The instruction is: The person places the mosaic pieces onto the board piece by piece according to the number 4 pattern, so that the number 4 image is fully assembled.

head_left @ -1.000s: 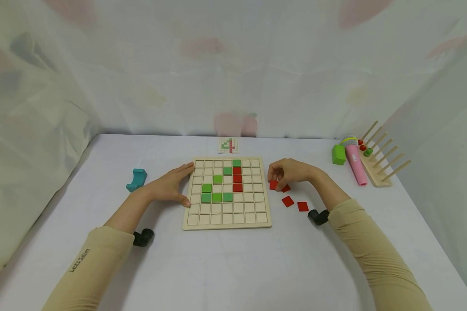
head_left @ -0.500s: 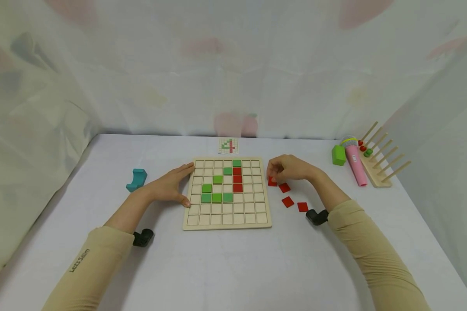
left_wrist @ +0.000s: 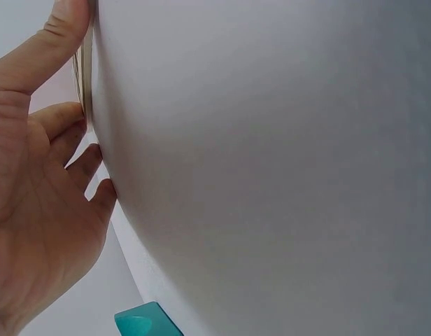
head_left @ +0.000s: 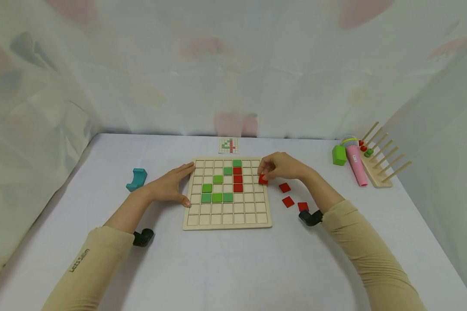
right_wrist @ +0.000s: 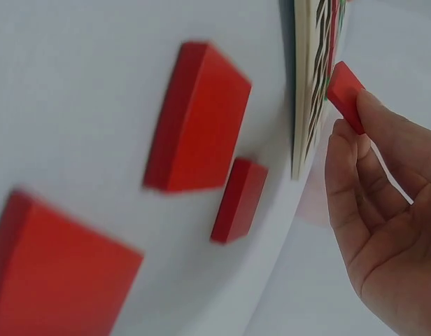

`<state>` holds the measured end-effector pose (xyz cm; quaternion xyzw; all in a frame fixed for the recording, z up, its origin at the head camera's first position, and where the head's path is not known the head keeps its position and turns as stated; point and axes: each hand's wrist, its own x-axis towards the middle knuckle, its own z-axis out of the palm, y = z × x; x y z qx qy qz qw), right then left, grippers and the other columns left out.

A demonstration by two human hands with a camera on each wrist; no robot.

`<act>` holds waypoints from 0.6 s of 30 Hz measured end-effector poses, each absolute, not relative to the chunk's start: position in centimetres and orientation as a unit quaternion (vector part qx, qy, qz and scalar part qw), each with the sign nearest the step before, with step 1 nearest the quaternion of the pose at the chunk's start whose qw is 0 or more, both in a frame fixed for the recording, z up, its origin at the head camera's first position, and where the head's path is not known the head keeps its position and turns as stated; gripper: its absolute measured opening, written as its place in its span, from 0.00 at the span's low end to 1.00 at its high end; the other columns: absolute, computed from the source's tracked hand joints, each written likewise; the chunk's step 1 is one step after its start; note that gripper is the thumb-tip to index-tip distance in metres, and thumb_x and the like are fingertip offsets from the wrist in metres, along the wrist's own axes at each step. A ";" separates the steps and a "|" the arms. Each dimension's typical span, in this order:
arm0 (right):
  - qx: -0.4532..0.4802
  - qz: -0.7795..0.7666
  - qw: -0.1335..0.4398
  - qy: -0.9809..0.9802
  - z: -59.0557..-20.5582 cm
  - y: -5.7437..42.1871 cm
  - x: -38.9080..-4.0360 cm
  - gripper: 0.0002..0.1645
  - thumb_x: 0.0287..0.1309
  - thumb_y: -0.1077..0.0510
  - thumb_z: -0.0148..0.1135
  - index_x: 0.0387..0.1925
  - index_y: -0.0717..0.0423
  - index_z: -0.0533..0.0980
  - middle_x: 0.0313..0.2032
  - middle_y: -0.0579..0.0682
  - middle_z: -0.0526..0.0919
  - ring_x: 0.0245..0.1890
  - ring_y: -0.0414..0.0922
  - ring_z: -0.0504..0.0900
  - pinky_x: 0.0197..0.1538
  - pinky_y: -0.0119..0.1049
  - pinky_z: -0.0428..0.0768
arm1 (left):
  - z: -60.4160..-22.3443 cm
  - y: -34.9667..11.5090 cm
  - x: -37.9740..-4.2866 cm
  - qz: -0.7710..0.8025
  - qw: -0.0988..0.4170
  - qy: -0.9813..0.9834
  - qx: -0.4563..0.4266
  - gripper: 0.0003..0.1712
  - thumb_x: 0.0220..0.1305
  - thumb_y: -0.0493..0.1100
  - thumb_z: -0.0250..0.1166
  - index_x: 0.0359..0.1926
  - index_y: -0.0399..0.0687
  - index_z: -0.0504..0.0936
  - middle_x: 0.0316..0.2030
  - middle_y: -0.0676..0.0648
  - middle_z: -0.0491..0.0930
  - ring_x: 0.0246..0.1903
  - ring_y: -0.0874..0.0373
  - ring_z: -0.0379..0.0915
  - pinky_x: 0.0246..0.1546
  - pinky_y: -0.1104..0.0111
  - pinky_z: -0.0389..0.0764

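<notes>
A square wooden grid board lies mid-table, with green tiles and a column of red tiles in some cells. My left hand rests against the board's left edge, thumb and fingers spread along it. In the right wrist view, my right hand pinches a red square tile between thumb and fingers. From the head view, that hand is over the board's right edge, the tile raised above it. Three loose red tiles lie to the right of the board.
A small pattern card lies behind the board. At left sits a teal curved block, also in the left wrist view. Far right are a green block, a pink toy microphone and a wooden peg stand.
My right hand has picked up a red tile from the table and moved left with it, to the board's right edge. My left hand has stayed in place.
</notes>
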<state>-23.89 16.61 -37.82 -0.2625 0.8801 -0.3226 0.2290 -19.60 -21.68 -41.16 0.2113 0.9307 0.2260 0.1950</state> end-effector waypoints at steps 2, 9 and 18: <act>-0.263 -0.322 0.229 0.880 -37.7 16.2 -23.7 0.08 0.57 0.64 0.66 0.39 0.54 0.82 0.31 0.48 0.81 0.33 0.41 0.77 0.39 0.30 0.78 | -41.2 -21.7 -19.7 0.226 0.194 0.930 0.214 0.75 0.38 0.60 0.81 0.78 0.40 0.45 0.80 0.42 0.40 0.79 0.37 0.33 0.77 0.41 0.46; -0.278 -0.322 0.225 0.877 -37.0 14.7 -23.1 0.08 0.55 0.64 0.67 0.37 0.52 0.84 0.31 0.48 0.82 0.33 0.42 0.79 0.39 0.32 0.79 | -41.2 -21.8 -19.6 0.228 0.197 0.929 0.213 0.75 0.37 0.60 0.81 0.78 0.40 0.45 0.80 0.42 0.40 0.79 0.37 0.33 0.77 0.41 0.46; -0.307 -0.317 0.231 0.867 -37.1 13.0 -22.7 0.09 0.56 0.64 0.65 0.40 0.53 0.84 0.32 0.47 0.84 0.36 0.42 0.79 0.41 0.32 0.78 | -41.1 -21.8 -19.6 0.223 0.195 0.931 0.211 0.75 0.37 0.60 0.81 0.78 0.40 0.46 0.80 0.42 0.40 0.79 0.37 0.33 0.77 0.41 0.46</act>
